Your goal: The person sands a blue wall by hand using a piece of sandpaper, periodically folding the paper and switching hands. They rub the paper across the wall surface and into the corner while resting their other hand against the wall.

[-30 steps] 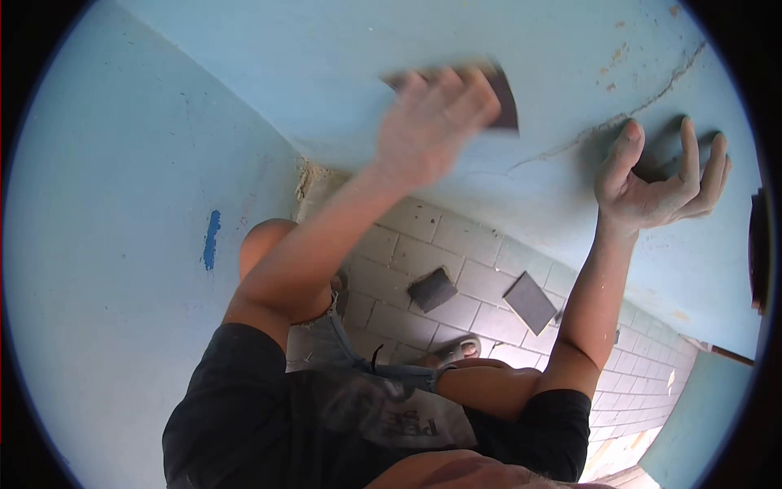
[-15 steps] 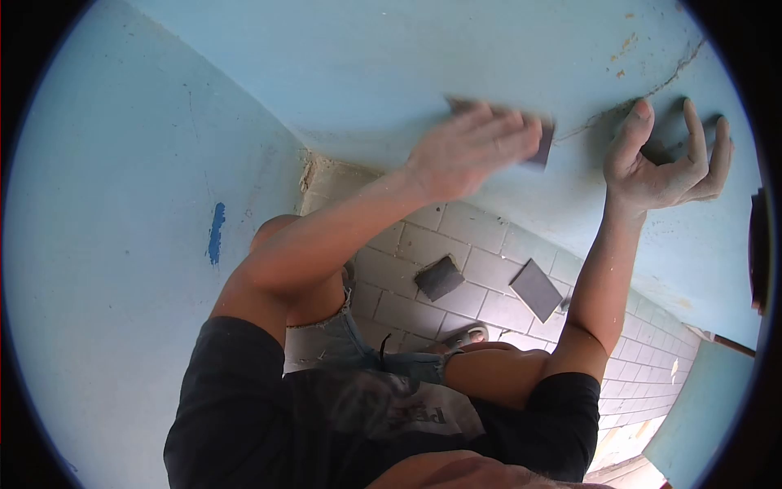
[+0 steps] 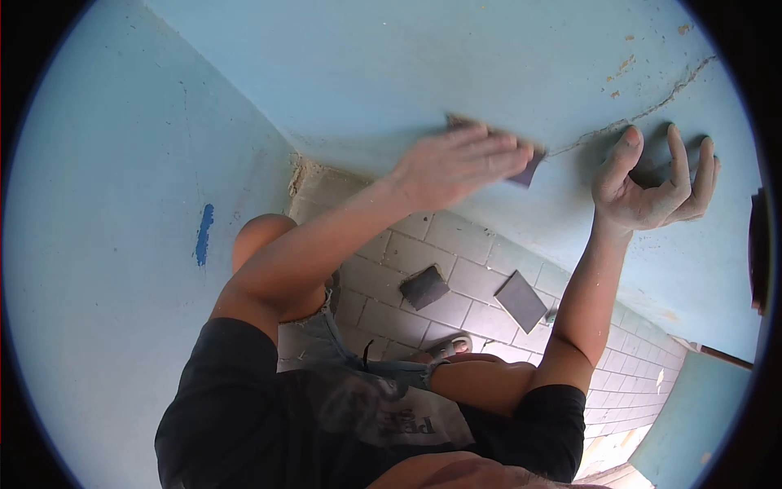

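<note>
My left hand (image 3: 448, 169) lies flat over a dark sheet of sandpaper (image 3: 528, 169), holding it against the light blue wall (image 3: 366, 73). The hand is slightly blurred, and its thumb is hidden. One end of the sheet sticks out past the fingertips, close to a crack (image 3: 603, 132) in the wall. Further right, my right hand (image 3: 648, 187) leans on the wall just below the crack, fingers spread and bent, with nothing in it. Pale dust coats the fingers of this hand.
On the tiled floor (image 3: 468, 281) lie a dark, rough-edged piece (image 3: 424, 288) and a flat grey rectangular piece (image 3: 521, 301). My sandaled foot (image 3: 453, 348) is near them. A second wall (image 3: 122, 244) with a blue paint mark (image 3: 204, 235) meets the first at a chipped corner.
The view has shifted slightly, so floor and hands appear a little lower and further left. My left hand is still on the sandpaper and my right hand still against the wall.
</note>
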The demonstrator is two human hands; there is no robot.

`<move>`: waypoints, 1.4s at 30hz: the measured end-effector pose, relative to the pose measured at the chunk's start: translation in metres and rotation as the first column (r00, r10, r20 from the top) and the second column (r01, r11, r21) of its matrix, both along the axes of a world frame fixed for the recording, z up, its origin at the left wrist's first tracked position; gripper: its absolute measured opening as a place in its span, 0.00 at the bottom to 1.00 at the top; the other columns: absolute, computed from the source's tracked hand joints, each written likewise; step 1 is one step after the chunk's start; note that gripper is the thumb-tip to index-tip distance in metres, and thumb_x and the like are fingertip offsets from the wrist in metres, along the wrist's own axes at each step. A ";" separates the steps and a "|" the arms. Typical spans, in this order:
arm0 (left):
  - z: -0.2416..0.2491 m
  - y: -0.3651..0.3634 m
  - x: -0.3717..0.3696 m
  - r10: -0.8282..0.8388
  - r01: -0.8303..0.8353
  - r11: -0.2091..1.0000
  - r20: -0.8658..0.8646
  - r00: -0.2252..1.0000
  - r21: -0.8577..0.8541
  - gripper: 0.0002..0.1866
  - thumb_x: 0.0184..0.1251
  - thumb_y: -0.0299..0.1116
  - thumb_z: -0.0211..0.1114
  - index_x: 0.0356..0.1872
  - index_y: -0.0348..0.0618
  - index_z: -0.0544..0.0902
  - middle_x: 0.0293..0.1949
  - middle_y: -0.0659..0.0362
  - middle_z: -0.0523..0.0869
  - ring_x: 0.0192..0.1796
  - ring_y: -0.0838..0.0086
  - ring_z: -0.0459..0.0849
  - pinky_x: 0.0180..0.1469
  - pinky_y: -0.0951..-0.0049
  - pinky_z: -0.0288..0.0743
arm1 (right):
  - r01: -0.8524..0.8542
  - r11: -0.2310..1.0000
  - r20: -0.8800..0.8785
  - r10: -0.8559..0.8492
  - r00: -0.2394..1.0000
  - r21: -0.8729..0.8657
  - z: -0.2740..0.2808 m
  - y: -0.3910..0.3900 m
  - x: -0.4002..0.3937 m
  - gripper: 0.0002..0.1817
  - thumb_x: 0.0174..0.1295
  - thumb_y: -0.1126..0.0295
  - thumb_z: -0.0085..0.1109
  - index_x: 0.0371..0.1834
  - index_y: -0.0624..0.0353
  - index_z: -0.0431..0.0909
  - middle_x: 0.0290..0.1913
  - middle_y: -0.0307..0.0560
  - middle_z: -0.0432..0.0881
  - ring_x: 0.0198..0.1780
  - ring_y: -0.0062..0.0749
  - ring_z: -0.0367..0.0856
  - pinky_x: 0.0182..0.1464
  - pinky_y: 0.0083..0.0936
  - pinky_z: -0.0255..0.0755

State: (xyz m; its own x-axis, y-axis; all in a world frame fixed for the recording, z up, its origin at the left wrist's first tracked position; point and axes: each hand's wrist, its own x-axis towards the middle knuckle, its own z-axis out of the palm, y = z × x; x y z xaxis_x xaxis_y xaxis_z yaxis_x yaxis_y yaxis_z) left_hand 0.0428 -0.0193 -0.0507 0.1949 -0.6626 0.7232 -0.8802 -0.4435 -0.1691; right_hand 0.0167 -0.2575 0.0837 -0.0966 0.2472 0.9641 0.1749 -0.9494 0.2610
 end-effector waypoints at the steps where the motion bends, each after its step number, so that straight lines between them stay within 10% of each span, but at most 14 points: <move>1: 0.033 0.003 0.000 0.118 -0.115 0.981 0.008 0.993 -0.157 0.27 0.66 0.29 0.59 0.68 0.50 0.80 0.74 0.69 0.75 0.75 0.75 0.72 0.75 0.65 0.67 | 0.044 0.999 -0.041 -0.045 0.998 -0.022 -0.003 -0.003 -0.004 0.23 0.67 0.52 0.70 0.51 0.60 0.82 0.61 0.55 0.74 0.67 0.40 0.68 0.66 0.33 0.69; 3: 0.046 0.004 0.000 0.221 -0.216 0.931 -0.018 0.975 -0.294 0.27 0.65 0.29 0.60 0.68 0.51 0.81 0.74 0.70 0.75 0.75 0.75 0.72 0.75 0.65 0.67 | 0.042 0.999 -0.031 -0.042 0.999 -0.003 -0.004 -0.002 -0.001 0.22 0.66 0.52 0.70 0.51 0.60 0.82 0.61 0.54 0.74 0.67 0.40 0.68 0.66 0.32 0.69; 6: -0.011 0.005 0.009 -0.054 0.049 0.996 0.064 0.996 0.070 0.28 0.63 0.30 0.61 0.68 0.49 0.81 0.74 0.60 0.75 0.76 0.60 0.72 0.71 0.57 0.68 | 0.023 1.000 0.019 -0.023 1.000 0.017 -0.001 0.004 0.001 0.22 0.66 0.52 0.70 0.50 0.59 0.83 0.60 0.54 0.74 0.67 0.39 0.69 0.67 0.32 0.68; 10: -0.001 -0.001 0.003 -0.130 0.132 0.983 -0.028 0.991 0.124 0.29 0.62 0.32 0.61 0.67 0.48 0.81 0.74 0.60 0.75 0.75 0.60 0.72 0.71 0.56 0.68 | -0.039 0.999 0.036 0.039 0.999 0.004 0.000 -0.004 0.006 0.21 0.63 0.49 0.72 0.44 0.56 0.85 0.58 0.55 0.78 0.64 0.39 0.70 0.60 0.29 0.67; 12: 0.036 0.001 -0.001 0.220 -0.220 0.975 0.019 0.975 -0.036 0.30 0.62 0.32 0.61 0.69 0.52 0.80 0.74 0.69 0.75 0.75 0.72 0.72 0.76 0.62 0.65 | -0.009 1.000 -0.011 0.009 1.000 0.008 -0.009 -0.011 -0.001 0.21 0.63 0.50 0.72 0.44 0.56 0.85 0.58 0.55 0.79 0.63 0.39 0.70 0.60 0.29 0.67; 16: 0.023 0.006 0.012 0.266 -0.244 0.899 0.010 0.964 -0.365 0.29 0.64 0.32 0.61 0.69 0.54 0.79 0.74 0.73 0.75 0.74 0.77 0.72 0.77 0.63 0.64 | -0.051 0.998 0.053 0.049 0.997 0.035 0.000 0.004 0.005 0.19 0.63 0.52 0.72 0.43 0.56 0.85 0.57 0.54 0.79 0.63 0.39 0.70 0.65 0.32 0.67; 18: -0.016 0.011 0.007 0.039 -0.044 0.998 0.097 0.995 0.051 0.28 0.65 0.31 0.60 0.69 0.54 0.79 0.74 0.70 0.75 0.74 0.73 0.72 0.73 0.59 0.67 | -0.072 0.996 0.036 0.070 0.997 0.043 0.000 0.004 0.003 0.18 0.63 0.53 0.72 0.42 0.57 0.85 0.56 0.54 0.78 0.65 0.38 0.69 0.65 0.33 0.67; 25: 0.060 0.007 0.005 0.237 -0.211 0.958 0.122 0.964 -0.195 0.22 0.69 0.34 0.60 0.64 0.52 0.83 0.75 0.70 0.73 0.75 0.73 0.72 0.76 0.61 0.65 | -0.035 0.999 0.009 0.035 0.999 0.012 -0.003 0.001 0.002 0.17 0.63 0.54 0.72 0.42 0.57 0.85 0.57 0.56 0.77 0.65 0.38 0.68 0.65 0.36 0.68; 32: -0.009 0.011 0.016 -0.122 0.091 0.973 0.139 0.983 0.213 0.21 0.70 0.35 0.60 0.62 0.50 0.85 0.69 0.67 0.81 0.69 0.66 0.77 0.67 0.62 0.70 | -0.019 1.000 0.019 0.019 1.000 -0.002 0.000 0.000 0.001 0.16 0.64 0.54 0.72 0.42 0.55 0.85 0.56 0.55 0.77 0.64 0.37 0.69 0.64 0.35 0.68; 35: 0.038 0.009 0.015 0.094 -0.076 0.992 0.171 0.981 -0.105 0.21 0.69 0.34 0.61 0.62 0.53 0.85 0.69 0.70 0.80 0.71 0.68 0.75 0.70 0.63 0.68 | -0.028 0.999 -0.032 0.028 0.999 -0.019 -0.007 -0.009 -0.001 0.16 0.63 0.54 0.72 0.42 0.54 0.85 0.57 0.54 0.77 0.64 0.38 0.69 0.65 0.35 0.68; 42: 0.011 0.022 0.022 0.072 -0.047 0.993 0.246 0.967 -0.106 0.20 0.64 0.31 0.66 0.58 0.53 0.87 0.66 0.68 0.84 0.71 0.69 0.78 0.69 0.62 0.71 | -0.067 0.998 0.053 0.067 0.996 0.006 -0.007 -0.005 0.006 0.15 0.62 0.53 0.73 0.38 0.52 0.86 0.56 0.52 0.80 0.62 0.39 0.70 0.62 0.30 0.70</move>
State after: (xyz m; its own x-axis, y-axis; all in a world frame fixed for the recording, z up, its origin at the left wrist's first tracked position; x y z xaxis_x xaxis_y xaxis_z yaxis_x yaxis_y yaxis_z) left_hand 0.0646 0.0028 -0.0394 0.0374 -0.5781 0.8151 -0.7875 -0.5192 -0.3320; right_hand 0.0227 -0.2629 0.0765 -0.1639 0.2311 0.9590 0.2245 -0.9379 0.2643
